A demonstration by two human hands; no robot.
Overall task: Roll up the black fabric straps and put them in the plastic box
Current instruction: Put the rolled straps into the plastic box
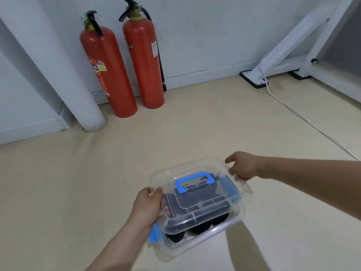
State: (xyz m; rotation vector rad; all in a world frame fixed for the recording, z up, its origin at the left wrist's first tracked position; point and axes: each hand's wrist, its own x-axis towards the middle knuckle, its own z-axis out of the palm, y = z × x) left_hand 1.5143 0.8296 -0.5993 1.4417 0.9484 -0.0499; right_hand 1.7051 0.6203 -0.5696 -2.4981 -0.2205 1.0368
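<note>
Plastic box (pixel 166 173), lid on and rolled black straps (pixel 200 229) inside, is gripped at opposite ends by left hand (pixel 146 208) and right hand (pixel 244 166).

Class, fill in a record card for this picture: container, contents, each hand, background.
container: clear plastic box, lid on, blue handle on top, blue latches at the ends
contents: rolled black straps, seen through the box side
left hand: grips the near-left end, thumb on the lid
right hand: grips the far-right edge
background: two red fire extinguishers upright by the wall; white cable on the floor
</note>
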